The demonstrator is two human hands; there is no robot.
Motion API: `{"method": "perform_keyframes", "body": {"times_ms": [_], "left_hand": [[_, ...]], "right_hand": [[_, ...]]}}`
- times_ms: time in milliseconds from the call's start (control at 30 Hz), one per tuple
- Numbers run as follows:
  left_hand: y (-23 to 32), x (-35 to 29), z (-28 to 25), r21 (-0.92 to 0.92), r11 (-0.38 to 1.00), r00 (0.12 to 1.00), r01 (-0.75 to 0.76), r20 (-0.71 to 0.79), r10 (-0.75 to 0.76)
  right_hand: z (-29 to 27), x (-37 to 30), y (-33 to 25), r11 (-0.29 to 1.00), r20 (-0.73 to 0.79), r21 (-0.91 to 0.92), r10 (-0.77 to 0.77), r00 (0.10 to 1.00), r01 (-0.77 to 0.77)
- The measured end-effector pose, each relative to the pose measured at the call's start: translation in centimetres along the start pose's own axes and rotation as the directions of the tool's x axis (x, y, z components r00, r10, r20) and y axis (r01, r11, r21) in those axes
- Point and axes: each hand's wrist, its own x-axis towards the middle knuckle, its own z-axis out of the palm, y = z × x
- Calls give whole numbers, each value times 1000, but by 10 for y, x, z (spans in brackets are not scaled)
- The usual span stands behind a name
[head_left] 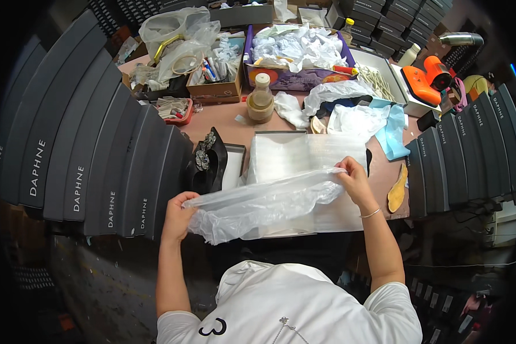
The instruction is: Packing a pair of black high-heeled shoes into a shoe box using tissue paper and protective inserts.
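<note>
Head view shows both hands closed on a clear plastic bag stretched between them over the near edge of the desk, above an open shoe box lined with white tissue. Left hand is bunched in a fist round the bag's crumpled end; right hand pinches the far end between thumb and fingers. I judge the bag very light, limp and somewhat slippery: it sags in the middle, wrinkles freely and would tear if yanked, so the gathered ends are the sound places to grip. It looks thin, translucent and milky where folds overlap. Just left of the box stands a black shoe with a jewelled ornament, and stacked grey boxes line the desk's left edge
</note>
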Motion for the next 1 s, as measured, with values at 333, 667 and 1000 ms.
{"method": "perform_keyframes", "body": {"times_ms": [333, 667, 1000], "left_hand": [[-14, -17, 18, -498, 866, 951, -43, -286, -118], [-25, -17, -9, -372, 923, 985, 100, -92, -143], [-11, -15, -8, -345, 933, 995, 100, 41, -91]], "right_hand": [[-12, -12, -1, 964, 64, 172, 192, 979, -201], [-21, -17, -15, 933, 191, 315, 116, 975, -173], [-34, -26, 14, 931, 47, 364, 14, 999, -30]]}}
